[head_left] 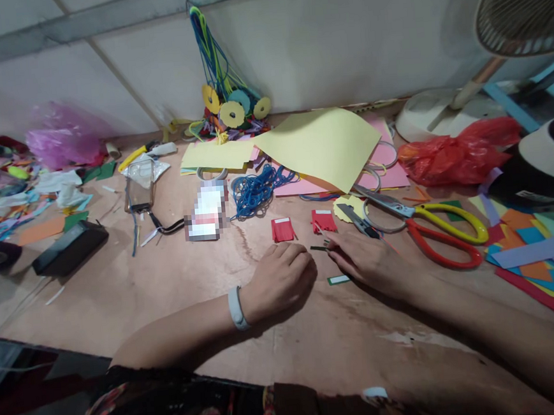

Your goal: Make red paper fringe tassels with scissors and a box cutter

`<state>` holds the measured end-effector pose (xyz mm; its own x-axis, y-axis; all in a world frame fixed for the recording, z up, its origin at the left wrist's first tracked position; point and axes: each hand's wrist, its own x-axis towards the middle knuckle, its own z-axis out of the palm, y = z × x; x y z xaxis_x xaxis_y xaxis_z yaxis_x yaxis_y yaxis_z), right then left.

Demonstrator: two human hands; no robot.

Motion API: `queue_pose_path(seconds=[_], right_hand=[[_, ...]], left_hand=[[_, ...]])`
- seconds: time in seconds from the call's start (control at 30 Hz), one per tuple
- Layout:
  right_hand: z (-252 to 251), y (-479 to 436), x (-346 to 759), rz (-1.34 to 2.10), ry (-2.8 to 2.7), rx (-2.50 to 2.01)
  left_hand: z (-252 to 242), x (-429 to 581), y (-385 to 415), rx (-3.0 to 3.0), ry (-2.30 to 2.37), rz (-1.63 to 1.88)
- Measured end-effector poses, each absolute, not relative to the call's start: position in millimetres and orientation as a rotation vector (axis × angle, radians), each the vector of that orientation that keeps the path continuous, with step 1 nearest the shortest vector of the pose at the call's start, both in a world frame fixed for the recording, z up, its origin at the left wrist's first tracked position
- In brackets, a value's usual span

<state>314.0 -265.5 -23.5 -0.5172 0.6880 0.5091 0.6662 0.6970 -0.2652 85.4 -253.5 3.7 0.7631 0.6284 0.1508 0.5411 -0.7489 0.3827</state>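
Note:
My left hand [282, 276] rests on the wooden table with its fingers curled together, and what they hold, if anything, is hidden. My right hand [370, 258] is closed in a pinch, a narrow dark green paper strip [317, 248] sticking out from its fingertips. Partly under that hand lies a green paper piece with a white strip on it [339, 280]. Just beyond the hands are two small red fringed paper pieces, the left one [282, 230] and the right one [323, 220], each with a white strip along its top.
Large scissors [444, 232] and a cutter knife [356, 220] lie at right. A blue cord bundle [257, 193], a phone [207, 210] and yellow paper sheets [323, 146] are farther back. A black box [70, 248] stands left, coloured scraps [535, 257] right, a fan [520, 9] behind.

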Motion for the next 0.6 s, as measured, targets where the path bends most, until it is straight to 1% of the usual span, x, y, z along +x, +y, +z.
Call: queue_pose_path(seconds=[0.1,0.2,0.27,0.33,0.47,0.6], right_hand=[[-20,-266,316,0.084,-2.329,-1.028],[-14,-271,321,0.064,-2.328,-0.996],[-10,-275,323,0.014,-2.336,-0.941],[-6,-279,324,-0.013,-2.372,-0.854],[-4,-284,322,-0.075,-2.412,-0.674],[-4,-285,320,-0.099,-2.390,-0.647]], left_hand=[[11,85,-253,2.251,0.919,0.457],[13,87,-253,1.591,0.953,0.381],[13,90,-252,1.135,0.884,0.319],[11,91,-250,0.831,0.811,0.295],[7,89,-249,0.683,0.787,0.343],[6,87,-250,0.688,0.762,0.391]])
